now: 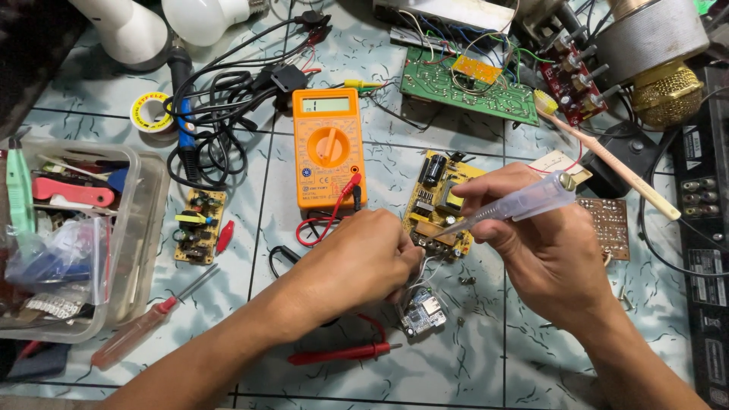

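On the tiled floor [486, 357], just below the orange multimeter [328, 148], the left hand [363, 262] is curled shut, pinching thin white wires [422, 270] above a small white circuit board [423, 313]. The right hand [543, 239] grips a clear-handled screwdriver [516, 206], its tip on the yellow circuit board [440, 205].

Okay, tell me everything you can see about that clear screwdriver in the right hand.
The clear screwdriver has a see-through, colourless plastic-looking handle with a metal cap at its upper end and a thin metal shaft. The right hand grips it around the handle, slanted, cap up to the right, tip down to the left. The tip meets the near edge of the yellow circuit board on the tiled floor, close to the left hand.
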